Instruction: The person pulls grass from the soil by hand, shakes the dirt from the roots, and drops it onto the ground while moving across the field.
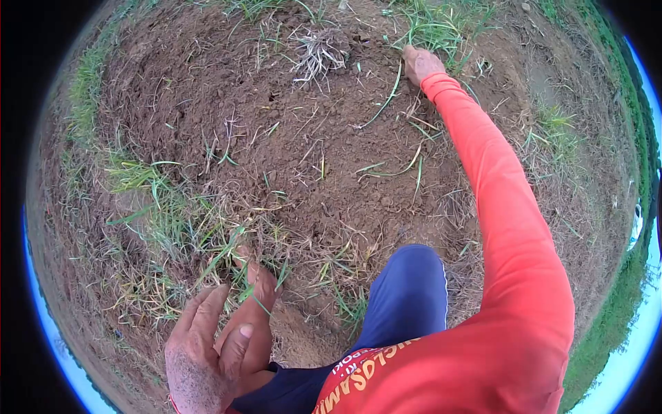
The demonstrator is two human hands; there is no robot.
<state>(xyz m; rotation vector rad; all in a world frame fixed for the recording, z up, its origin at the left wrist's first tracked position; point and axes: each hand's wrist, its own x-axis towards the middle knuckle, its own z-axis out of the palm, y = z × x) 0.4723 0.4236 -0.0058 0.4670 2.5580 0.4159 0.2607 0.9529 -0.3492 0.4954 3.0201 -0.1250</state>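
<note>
At the upper right, my right hand is closed at the base of a green grass tuft, low against the soil. A long grass blade trails down from beside its fingers; the fingertips are partly hidden. My left hand is at the lower left, above my bent leg, with fingers stretched out and thumb apart, holding nothing. Soil dusts the back of it. A dry, pale uprooted grass clump lies on the dirt left of my right hand.
Loose brown soil fills the middle, scattered with cut blades and dry roots. Thicker grass grows at the left, near my bare foot. My knee in blue trousers is at the lower centre. Another tuft stands at the right.
</note>
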